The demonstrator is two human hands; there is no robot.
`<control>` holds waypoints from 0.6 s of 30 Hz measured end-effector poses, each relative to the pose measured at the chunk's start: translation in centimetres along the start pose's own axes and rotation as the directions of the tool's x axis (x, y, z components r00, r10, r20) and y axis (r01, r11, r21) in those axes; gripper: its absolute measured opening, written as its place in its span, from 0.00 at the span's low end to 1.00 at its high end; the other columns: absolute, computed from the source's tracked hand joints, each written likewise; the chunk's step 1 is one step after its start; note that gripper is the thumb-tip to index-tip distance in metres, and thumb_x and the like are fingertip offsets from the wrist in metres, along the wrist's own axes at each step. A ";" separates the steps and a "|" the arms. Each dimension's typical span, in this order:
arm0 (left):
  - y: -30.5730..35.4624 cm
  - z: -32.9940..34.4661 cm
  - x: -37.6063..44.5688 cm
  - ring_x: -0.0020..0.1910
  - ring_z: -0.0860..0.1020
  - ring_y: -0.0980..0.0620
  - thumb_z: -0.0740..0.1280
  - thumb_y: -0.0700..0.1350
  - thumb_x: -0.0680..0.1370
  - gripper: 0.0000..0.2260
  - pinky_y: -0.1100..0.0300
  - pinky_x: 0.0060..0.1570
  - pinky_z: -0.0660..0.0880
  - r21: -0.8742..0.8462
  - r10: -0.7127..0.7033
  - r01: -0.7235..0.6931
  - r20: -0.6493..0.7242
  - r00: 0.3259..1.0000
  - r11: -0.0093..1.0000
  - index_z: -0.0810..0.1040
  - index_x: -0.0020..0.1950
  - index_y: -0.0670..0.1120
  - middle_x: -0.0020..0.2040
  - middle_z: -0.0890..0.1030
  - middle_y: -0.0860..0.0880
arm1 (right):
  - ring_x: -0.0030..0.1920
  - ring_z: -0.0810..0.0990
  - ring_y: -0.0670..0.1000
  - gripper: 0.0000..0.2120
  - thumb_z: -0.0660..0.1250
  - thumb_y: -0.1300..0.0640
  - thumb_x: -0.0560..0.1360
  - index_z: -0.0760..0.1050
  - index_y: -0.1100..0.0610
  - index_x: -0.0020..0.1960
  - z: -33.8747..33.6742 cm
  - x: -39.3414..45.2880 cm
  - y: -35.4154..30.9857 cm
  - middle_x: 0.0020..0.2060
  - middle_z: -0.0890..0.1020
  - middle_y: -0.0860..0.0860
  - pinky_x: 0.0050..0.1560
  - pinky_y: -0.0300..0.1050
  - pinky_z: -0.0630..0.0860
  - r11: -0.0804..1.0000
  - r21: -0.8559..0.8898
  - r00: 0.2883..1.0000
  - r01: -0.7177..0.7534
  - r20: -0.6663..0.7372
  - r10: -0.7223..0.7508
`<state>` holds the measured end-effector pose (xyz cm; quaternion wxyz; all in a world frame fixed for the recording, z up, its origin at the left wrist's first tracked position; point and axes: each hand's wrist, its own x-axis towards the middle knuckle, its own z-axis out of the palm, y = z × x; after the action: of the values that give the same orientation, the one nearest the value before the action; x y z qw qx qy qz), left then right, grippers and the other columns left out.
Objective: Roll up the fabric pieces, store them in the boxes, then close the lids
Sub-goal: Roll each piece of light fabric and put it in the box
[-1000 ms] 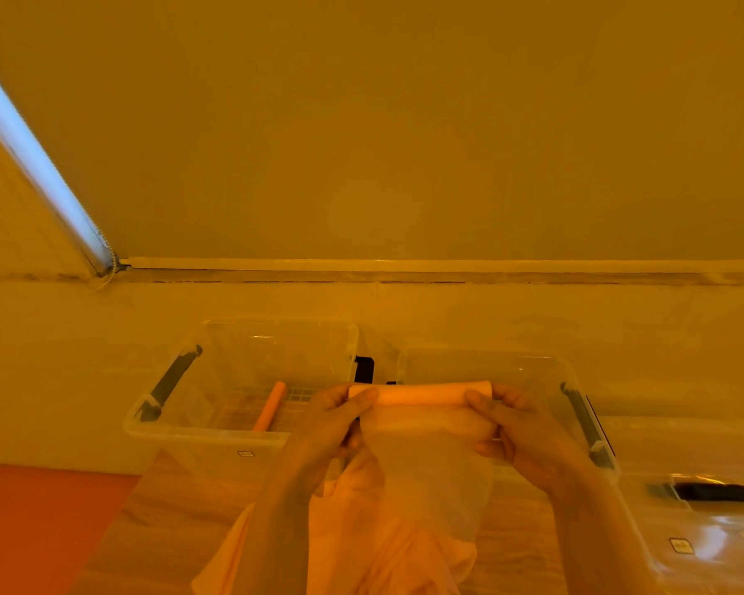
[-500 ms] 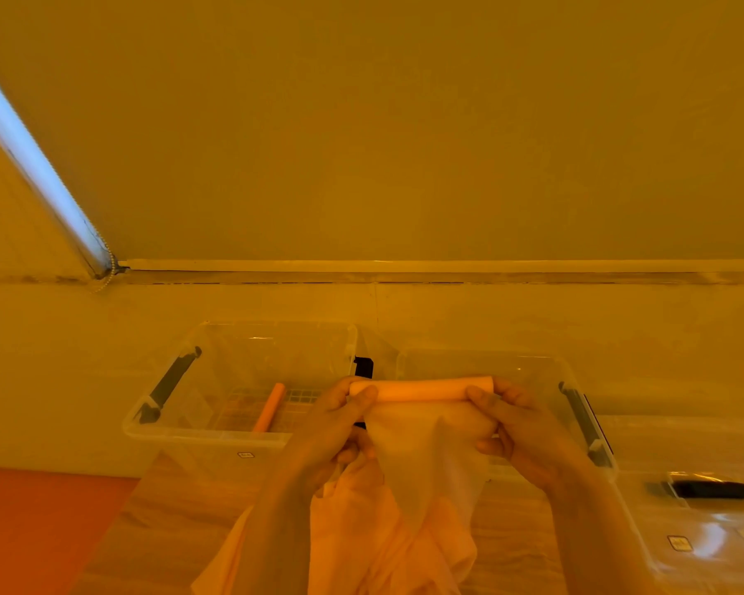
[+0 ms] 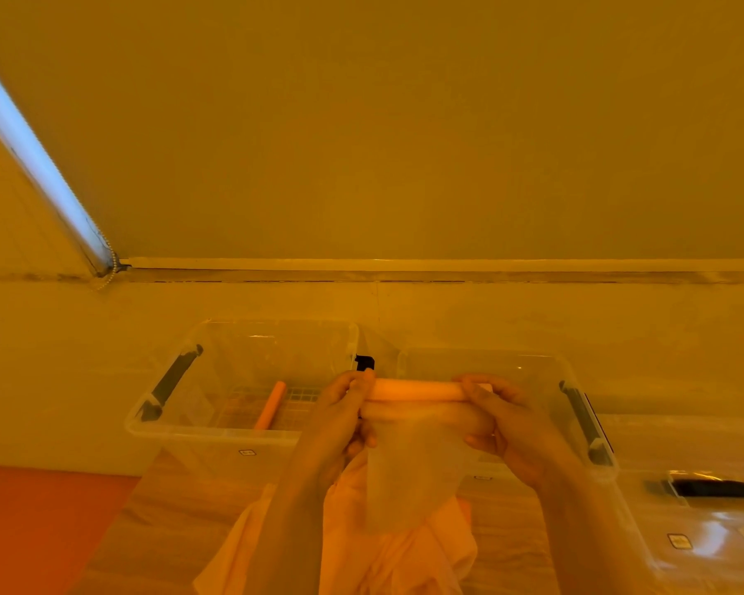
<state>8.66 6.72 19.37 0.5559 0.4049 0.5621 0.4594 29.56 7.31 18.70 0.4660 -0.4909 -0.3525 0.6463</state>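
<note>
A half-rolled orange fabric piece (image 3: 413, 390) is held up in front of two clear plastic boxes. My left hand (image 3: 344, 416) grips its left end and my right hand (image 3: 507, 427) grips its right end. A sheer unrolled tail (image 3: 404, 470) hangs down from the roll. More loose orange fabric (image 3: 387, 551) lies heaped on the wooden table below. The left box (image 3: 215, 427) is open and holds one rolled fabric piece (image 3: 271, 403). Also open, the right box (image 3: 576, 397) sits behind my hands, and its inside is mostly hidden.
A clear lid (image 3: 705, 513) with a dark latch lies on the table at the right. The boxes stand against a pale wall. An orange floor area (image 3: 39, 530) shows at the lower left, past the table's edge.
The hanging tail has shifted as the roll turned in my fingers, and the roll sits slightly thicker. Both hands stay in nearly the same place.
</note>
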 end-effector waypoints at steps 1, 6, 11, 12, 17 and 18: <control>-0.1 0.0 0.1 0.21 0.69 0.55 0.61 0.51 0.80 0.11 0.66 0.17 0.57 0.010 -0.001 0.001 -0.018 1.000 1.000 0.76 0.57 0.47 0.28 0.74 0.50 | 0.40 0.83 0.51 0.06 0.66 0.58 0.76 0.80 0.53 0.52 0.0 -0.1 0.0 0.49 0.81 0.55 0.26 0.39 0.77 1.000 -0.004 1.000 -0.008 0.009 0.008; 0.0 -0.3 -0.1 0.20 0.67 0.56 0.62 0.49 0.81 0.11 0.67 0.17 0.56 -0.020 0.007 -0.007 -0.013 1.000 1.000 0.77 0.58 0.46 0.29 0.71 0.47 | 0.42 0.83 0.50 0.09 0.65 0.63 0.76 0.78 0.55 0.54 -0.3 -0.3 -0.2 0.46 0.83 0.53 0.28 0.38 0.78 0.999 -0.014 0.997 -0.034 0.066 0.035; 0.0 -0.6 -0.4 0.20 0.66 0.58 0.62 0.44 0.81 0.09 0.66 0.19 0.59 0.020 0.099 -0.100 0.032 0.995 0.995 0.77 0.59 0.47 0.24 0.71 0.50 | 0.39 0.84 0.51 0.12 0.64 0.63 0.76 0.77 0.53 0.57 -0.3 -0.6 0.0 0.46 0.84 0.54 0.27 0.38 0.78 0.999 -0.048 0.997 -0.002 0.079 0.006; -0.1 -0.6 -0.4 0.20 0.66 0.58 0.62 0.44 0.80 0.09 0.66 0.19 0.60 0.036 0.108 -0.109 0.035 0.994 0.993 0.77 0.58 0.47 0.24 0.71 0.50 | 0.38 0.84 0.52 0.11 0.64 0.63 0.77 0.77 0.53 0.57 -0.2 -0.6 0.0 0.45 0.84 0.54 0.27 0.39 0.78 0.999 -0.052 0.997 -0.003 0.073 0.007; -0.2 -0.5 -0.4 0.21 0.67 0.57 0.62 0.43 0.81 0.08 0.67 0.19 0.61 0.029 0.121 -0.123 0.041 0.992 0.992 0.77 0.58 0.47 0.29 0.72 0.50 | 0.41 0.83 0.56 0.10 0.64 0.61 0.77 0.78 0.51 0.55 -0.1 -0.7 -0.1 0.50 0.82 0.55 0.25 0.40 0.78 1.000 -0.022 0.998 -0.015 0.067 0.016; -0.1 -0.5 -0.4 0.22 0.68 0.57 0.62 0.43 0.81 0.08 0.67 0.19 0.62 0.011 0.118 -0.119 0.041 0.992 0.993 0.77 0.58 0.47 0.30 0.72 0.49 | 0.41 0.83 0.55 0.09 0.64 0.59 0.76 0.79 0.51 0.55 -0.1 -0.7 -0.1 0.50 0.82 0.55 0.25 0.40 0.78 1.000 -0.017 0.998 -0.014 0.064 0.015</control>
<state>8.23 6.23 19.36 0.5362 0.4505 0.5288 0.4795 29.73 6.68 18.97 0.4456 -0.4763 -0.3689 0.6622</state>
